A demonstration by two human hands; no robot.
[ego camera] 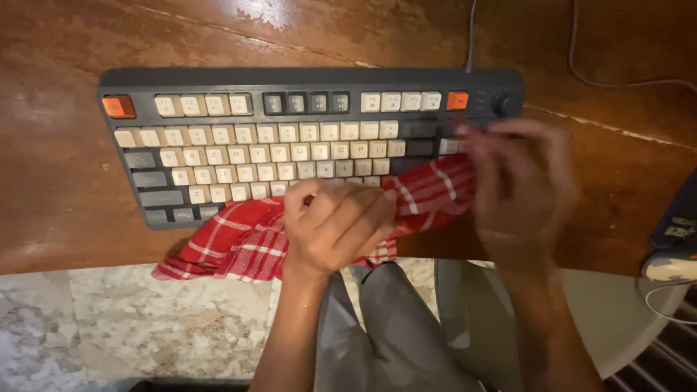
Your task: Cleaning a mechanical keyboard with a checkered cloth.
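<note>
A dark grey keyboard [218, 145] with cream keycaps and two orange keys lies on a brown wooden desk [58, 196]. A red and white checked cloth [239, 243] is draped over the keyboard's near edge and hangs past the desk edge. My left hand [337, 229] is closed on the cloth near the keyboard's front middle. My right hand [519, 185], blurred, grips the cloth's right end over the keyboard's right side, hiding the keys there.
A cable [470, 33] runs from the keyboard's back edge, and another cable [602, 76] lies at the far right. A dark object [679, 218] sits at the right edge. Below the desk are grey trousers [392, 327] and a marbled floor [145, 327].
</note>
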